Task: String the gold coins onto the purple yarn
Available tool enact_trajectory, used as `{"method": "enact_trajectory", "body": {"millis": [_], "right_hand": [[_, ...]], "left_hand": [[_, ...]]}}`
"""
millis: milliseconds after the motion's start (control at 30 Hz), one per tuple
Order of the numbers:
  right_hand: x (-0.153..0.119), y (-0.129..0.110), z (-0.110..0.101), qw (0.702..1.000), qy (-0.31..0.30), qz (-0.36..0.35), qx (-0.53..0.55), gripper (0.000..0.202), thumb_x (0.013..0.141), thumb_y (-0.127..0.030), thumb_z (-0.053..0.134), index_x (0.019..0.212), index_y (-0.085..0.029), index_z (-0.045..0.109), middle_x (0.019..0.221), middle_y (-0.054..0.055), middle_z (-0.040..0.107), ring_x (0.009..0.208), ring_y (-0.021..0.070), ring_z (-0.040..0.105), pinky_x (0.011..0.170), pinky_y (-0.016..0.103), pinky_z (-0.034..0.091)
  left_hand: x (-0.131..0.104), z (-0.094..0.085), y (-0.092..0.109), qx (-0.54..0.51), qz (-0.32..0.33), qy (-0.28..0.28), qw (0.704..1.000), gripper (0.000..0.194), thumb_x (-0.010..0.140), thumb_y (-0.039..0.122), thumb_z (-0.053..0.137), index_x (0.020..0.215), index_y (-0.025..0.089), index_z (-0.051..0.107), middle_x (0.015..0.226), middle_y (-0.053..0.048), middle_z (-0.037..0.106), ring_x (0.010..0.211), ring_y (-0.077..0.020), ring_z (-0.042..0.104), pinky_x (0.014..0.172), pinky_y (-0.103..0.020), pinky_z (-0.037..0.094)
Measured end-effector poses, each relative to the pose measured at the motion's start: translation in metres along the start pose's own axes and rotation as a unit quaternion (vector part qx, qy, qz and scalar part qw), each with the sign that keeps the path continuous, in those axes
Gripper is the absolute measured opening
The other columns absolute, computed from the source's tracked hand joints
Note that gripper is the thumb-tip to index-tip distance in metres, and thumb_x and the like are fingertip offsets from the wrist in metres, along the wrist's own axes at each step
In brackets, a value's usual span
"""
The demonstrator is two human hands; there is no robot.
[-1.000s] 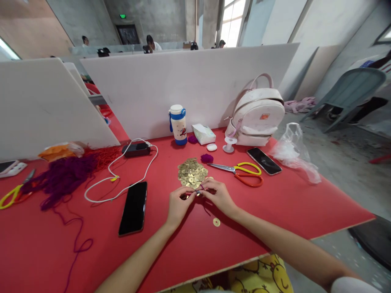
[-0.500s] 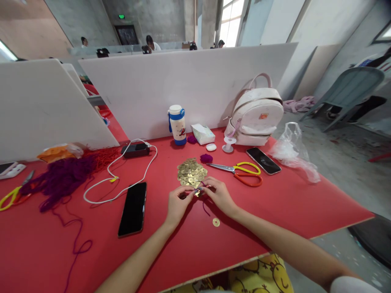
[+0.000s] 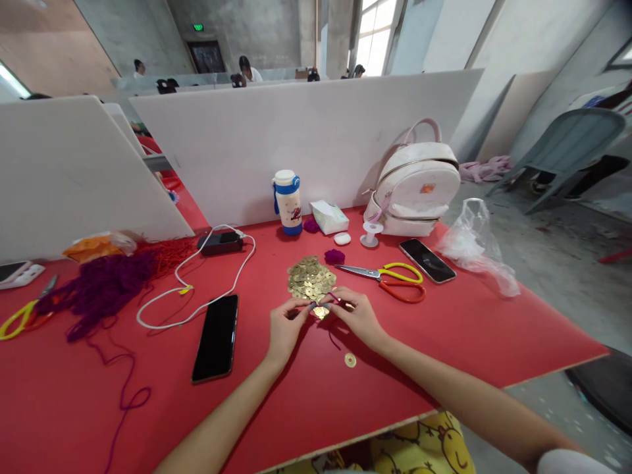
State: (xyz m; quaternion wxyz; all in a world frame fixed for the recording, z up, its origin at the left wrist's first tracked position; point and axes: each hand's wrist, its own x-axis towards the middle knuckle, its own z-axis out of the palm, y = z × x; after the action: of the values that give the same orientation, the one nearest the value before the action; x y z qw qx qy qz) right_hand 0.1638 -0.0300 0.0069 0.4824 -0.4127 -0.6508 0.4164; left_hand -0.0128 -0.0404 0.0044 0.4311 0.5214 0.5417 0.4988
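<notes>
My left hand [image 3: 286,328] and my right hand [image 3: 359,321] meet in front of a pile of gold coins [image 3: 309,276], fingertips pinched close together. Between them is a purple cord [image 3: 334,340], its loose end hanging below my right fingers. Gold coins [image 3: 321,312] show just under the fingertips; whether they are strung on the cord I cannot tell. One single gold coin [image 3: 350,360] with a square hole lies on the red table [image 3: 306,408], nearer me. Scissors [image 3: 380,274] with yellow and orange handles lie right of the pile, beside a small purple yarn ball [image 3: 334,257].
Left are a black phone [image 3: 215,339], a white cable [image 3: 168,327], a power bank [image 3: 220,243], purple yarn [image 3: 111,283] and other scissors [image 3: 24,318]. Behind stand a bottle [image 3: 288,204], tissue pack [image 3: 329,217], spool [image 3: 371,234] and backpack [image 3: 417,187]. A second phone [image 3: 427,260] and plastic bag [image 3: 476,247] lie right.
My fingertips have shifted slightly at the cord, and more of the gold coins beneath them shows. The cord now stands out above my right fingers.
</notes>
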Motion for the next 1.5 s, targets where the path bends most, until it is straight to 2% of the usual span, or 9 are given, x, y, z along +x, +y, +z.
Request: {"method": "enact_trajectory", "body": {"millis": [200, 367, 633, 867, 1133, 1500], "right_hand": [[-0.001, 0.004, 0.002, 1.0, -0.004, -0.026, -0.012, 0.011, 0.082, -0.022, 0.066, 0.086, -0.023, 0.076, 0.079, 0.005, 0.066, 0.084, 0.0205, 0.059, 0.077, 0.033, 0.049], [0.0, 0.005, 0.004, 0.999, 0.013, -0.031, 0.002, 0.01, 0.08, -0.022, 0.068, 0.084, -0.025, 0.077, 0.08, 0.005, 0.063, 0.084, 0.0203, 0.058, 0.077, 0.034, 0.05], [0.0, 0.009, 0.004, 0.999, 0.005, -0.044, 0.005, 0.012, 0.081, -0.025, 0.07, 0.09, -0.027, 0.077, 0.085, 0.005, 0.068, 0.092, 0.0221, 0.057, 0.084, 0.036, 0.049], [0.0, 0.007, 0.004, 1.0, 0.007, -0.003, 0.013, 0.008, 0.078, -0.024, 0.071, 0.085, -0.022, 0.075, 0.085, 0.005, 0.066, 0.088, 0.0205, 0.059, 0.083, 0.034, 0.048], [0.002, 0.009, 0.004, 0.998, 0.018, 0.057, 0.033, 0.01, 0.072, -0.025, 0.072, 0.081, -0.02, 0.073, 0.078, 0.002, 0.062, 0.07, 0.0157, 0.056, 0.065, 0.028, 0.046], [0.004, 0.012, 0.008, 0.982, 0.005, 0.124, 0.141, 0.027, 0.07, -0.04, 0.076, 0.083, -0.017, 0.068, 0.071, 0.003, 0.066, 0.063, 0.0173, 0.062, 0.061, 0.03, 0.052]], "left_hand": [[-0.001, 0.002, 0.003, -0.008, 0.0, -0.005, 1.0, 0.014, 0.07, 0.028, 0.073, 0.075, 0.015, 0.076, 0.078, -0.008, 0.075, 0.07, -0.019, 0.069, 0.064, -0.026, 0.054], [-0.003, 0.004, 0.005, -0.016, -0.001, -0.019, 1.0, 0.013, 0.069, 0.027, 0.072, 0.073, 0.016, 0.076, 0.08, -0.008, 0.075, 0.072, -0.0193, 0.068, 0.064, -0.026, 0.053], [-0.004, 0.005, 0.0, -0.022, 0.016, -0.026, 0.999, 0.012, 0.068, 0.026, 0.072, 0.073, 0.016, 0.076, 0.082, -0.008, 0.075, 0.073, -0.0189, 0.068, 0.065, -0.026, 0.052], [-0.003, 0.004, -0.002, -0.018, 0.017, -0.049, 0.998, 0.012, 0.071, 0.026, 0.071, 0.074, 0.015, 0.075, 0.082, -0.008, 0.074, 0.073, -0.0183, 0.067, 0.064, -0.025, 0.052], [-0.003, 0.004, -0.002, -0.014, 0.021, -0.06, 0.998, 0.011, 0.073, 0.026, 0.071, 0.075, 0.016, 0.076, 0.085, -0.008, 0.075, 0.079, -0.0195, 0.068, 0.068, -0.025, 0.052], [-0.002, 0.003, -0.001, -0.037, 0.016, -0.06, 0.997, 0.013, 0.075, 0.026, 0.069, 0.077, 0.016, 0.076, 0.088, -0.009, 0.075, 0.084, -0.0206, 0.069, 0.075, -0.027, 0.054]]}}
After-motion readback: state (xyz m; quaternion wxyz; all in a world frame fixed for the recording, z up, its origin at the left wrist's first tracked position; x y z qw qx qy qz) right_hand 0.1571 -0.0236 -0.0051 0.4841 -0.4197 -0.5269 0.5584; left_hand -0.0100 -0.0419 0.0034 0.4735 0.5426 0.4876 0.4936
